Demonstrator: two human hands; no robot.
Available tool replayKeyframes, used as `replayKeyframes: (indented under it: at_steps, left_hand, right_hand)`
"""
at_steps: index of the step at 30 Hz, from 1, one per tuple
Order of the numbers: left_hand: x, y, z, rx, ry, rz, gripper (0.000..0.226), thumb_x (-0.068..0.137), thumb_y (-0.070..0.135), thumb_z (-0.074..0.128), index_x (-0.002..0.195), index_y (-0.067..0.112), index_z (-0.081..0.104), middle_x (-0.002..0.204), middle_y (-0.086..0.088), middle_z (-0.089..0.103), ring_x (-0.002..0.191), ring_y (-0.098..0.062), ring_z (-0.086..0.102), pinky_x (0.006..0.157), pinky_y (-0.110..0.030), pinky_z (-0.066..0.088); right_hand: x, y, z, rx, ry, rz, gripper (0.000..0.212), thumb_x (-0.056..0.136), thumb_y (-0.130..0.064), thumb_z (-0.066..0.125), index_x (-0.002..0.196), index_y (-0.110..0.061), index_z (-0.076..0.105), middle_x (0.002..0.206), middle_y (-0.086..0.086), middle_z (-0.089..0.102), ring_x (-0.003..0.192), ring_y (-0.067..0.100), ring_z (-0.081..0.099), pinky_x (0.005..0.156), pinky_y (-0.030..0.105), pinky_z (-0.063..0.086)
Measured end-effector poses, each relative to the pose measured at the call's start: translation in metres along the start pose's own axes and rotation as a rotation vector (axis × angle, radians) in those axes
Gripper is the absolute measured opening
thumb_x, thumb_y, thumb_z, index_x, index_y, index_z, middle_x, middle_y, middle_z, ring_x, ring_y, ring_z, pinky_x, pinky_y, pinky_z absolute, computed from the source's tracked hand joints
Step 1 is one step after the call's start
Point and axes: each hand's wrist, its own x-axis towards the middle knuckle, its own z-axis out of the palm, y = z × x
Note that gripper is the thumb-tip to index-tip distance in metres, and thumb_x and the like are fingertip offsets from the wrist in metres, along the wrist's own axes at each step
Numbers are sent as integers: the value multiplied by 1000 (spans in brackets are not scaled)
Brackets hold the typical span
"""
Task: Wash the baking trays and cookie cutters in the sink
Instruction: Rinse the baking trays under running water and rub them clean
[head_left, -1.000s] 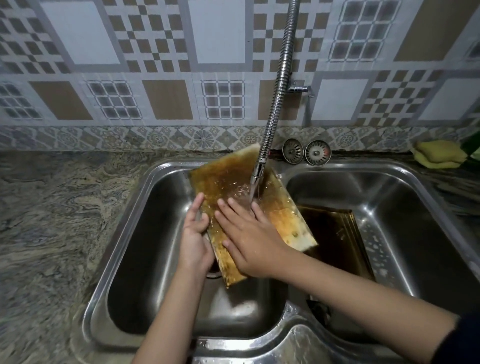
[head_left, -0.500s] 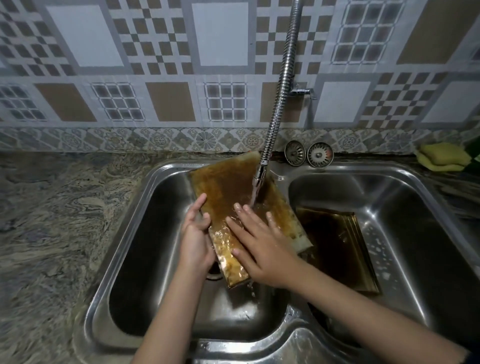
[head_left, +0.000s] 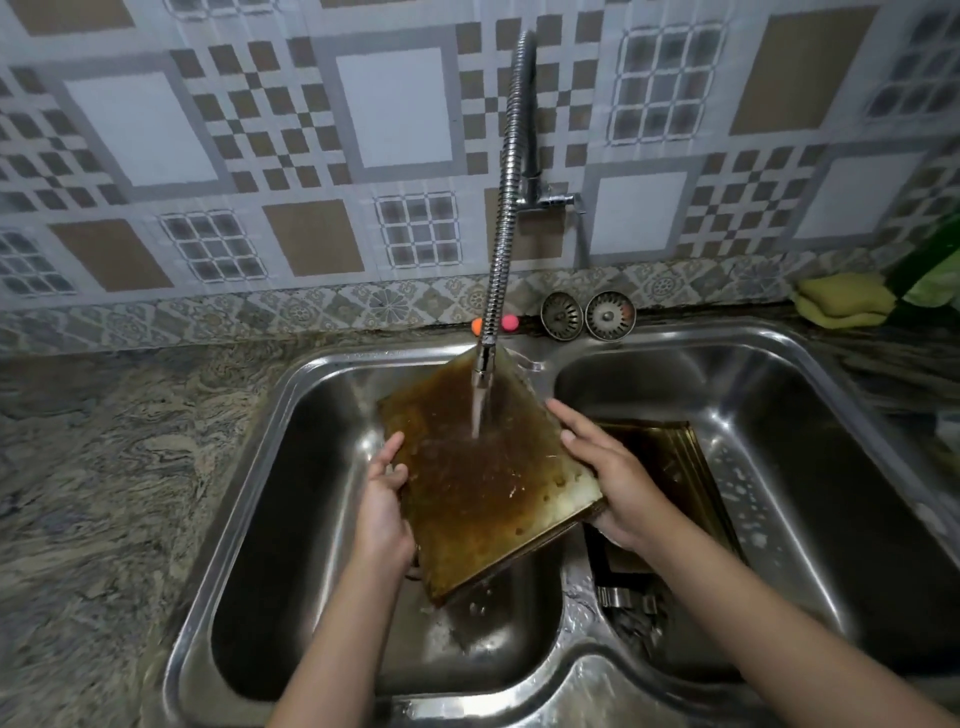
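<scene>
Two hands hold one tray (head_left: 478, 499) tilted under the tap (head_left: 506, 208): left hand (head_left: 382, 499) grips its left edge, right hand (head_left: 618, 478) its right; rinsing step, next turn it; another tray (head_left: 670, 457) right of tap

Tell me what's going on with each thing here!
Faucet: on, water running.
Stained baking tray: tilted over the left basin, wet, held at both side edges.
Left hand: grips tray's left edge.
Right hand: grips tray's right edge.
Second tray: lying in right basin.
Sink strainers: out, leaning against the wall.
Sponge: unused on the counter.
</scene>
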Motion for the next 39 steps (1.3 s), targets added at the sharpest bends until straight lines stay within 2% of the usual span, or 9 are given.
replayKeyframes:
  at_steps: [6,10,15,19,22,24,27,32,39]
  left_hand:
    - [3,-33,62,102,-286,3,33,95,-2,37,114,13,59,86,-1,70,72,-9,65,62,-22,53]
    - [5,-61,72,509,-357,136,25,95,7,51,106,27,63,121,-1,64,107,-13,61,72,-18,49]
    - [6,-93,64,943,-458,274,49,86,11,67,130,25,54,147,-3,39,137,-19,34,112,-42,33]
    - [11,-103,53,1076,-515,247,64,83,11,71,140,24,45,153,-6,30,144,-19,19,117,-44,22]
    - [12,-105,47,1037,-545,236,63,85,14,70,141,26,44,149,-1,37,136,-11,28,109,-28,27]
    - [13,-105,45,1015,-554,235,62,85,15,70,140,27,45,146,6,41,133,-6,32,102,-21,27]
    - [13,-105,43,992,-567,215,59,86,16,69,139,28,46,140,15,41,136,-7,32,101,-18,26]
    - [12,-107,41,964,-559,181,59,87,18,67,140,31,44,147,13,39,139,-12,28,103,-22,25]
    - [-1,-106,41,939,-500,228,56,87,16,67,138,24,47,138,15,44,133,-10,36,111,-28,30]
  right_hand:
    - [-37,-74,-43,-36,161,-190,42,97,-2,38,136,-15,50,120,9,65,97,19,67,79,28,57]
    - [-66,-121,-80,-252,297,-398,42,98,-8,43,134,-27,51,115,-3,69,98,12,68,74,22,57]
    - [-58,-100,-111,-860,417,-422,51,97,-12,50,142,-33,40,136,0,53,119,18,54,102,37,43]
    - [-32,-32,-118,-1299,404,-236,55,95,-23,50,145,-36,33,106,7,67,90,24,65,80,40,56]
    - [-11,16,-117,-1523,352,-125,60,93,-23,46,149,-30,27,89,6,66,76,22,63,63,31,51]
    - [4,43,-116,-1551,329,-76,62,93,-22,44,150,-29,22,115,10,66,96,29,63,72,34,52]
    - [24,73,-115,-1484,281,30,64,95,-19,42,152,-29,16,154,3,32,136,29,38,100,41,45]
    - [42,96,-118,-1411,162,194,63,96,-26,45,151,-35,15,160,-7,14,147,26,10,114,59,13]
    - [45,96,-131,-1292,141,138,62,95,-34,50,149,-39,20,159,-8,17,147,23,13,114,60,8]
